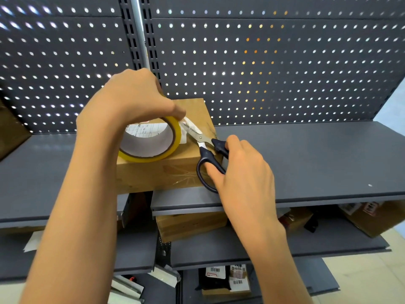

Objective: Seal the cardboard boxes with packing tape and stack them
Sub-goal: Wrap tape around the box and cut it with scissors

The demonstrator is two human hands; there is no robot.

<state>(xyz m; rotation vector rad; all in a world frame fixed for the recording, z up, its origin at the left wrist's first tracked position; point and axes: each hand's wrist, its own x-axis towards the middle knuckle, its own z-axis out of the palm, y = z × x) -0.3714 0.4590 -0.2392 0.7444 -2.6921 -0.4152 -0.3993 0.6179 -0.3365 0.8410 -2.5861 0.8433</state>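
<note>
A: Nearest the camera, what did you log?

B: Two bare forearms reached up from the bottom edge. The right hand (241, 170) gripped the dark handles of a pair of scissors (205, 150), fingers threaded through the loops. The blades pointed up and left, parted around a strip of clear tape (190, 125).

A: And the left hand?

B: The left hand (131, 99) was curled over the top of a roll of packing tape (151, 142), yellowish, with a white core. It held the roll just above the box top, and the strip ran from the roll to the scissor blades under its fingertips.

A: Where was the box?

B: The cardboard box (162, 172) sat on the grey upper shelf (306, 161), near its front edge, straddling the seam between two shelf boards. Clear tape wrinkled down its front face beside the scissor handles. A white label showed through the roll's core.

A: Below that?

B: A lower shelf (241, 249) held a second brown box (188, 224) directly beneath, and another carton (370, 218) stood at the far right. Small labelled packages (230, 277) lay on the lowest level.

A: Farthest back?

B: A dark pegboard (263, 62) rose behind the upper shelf, light showing through its holes. A brown cardboard edge (11, 130) leaned in at the far left.
</note>
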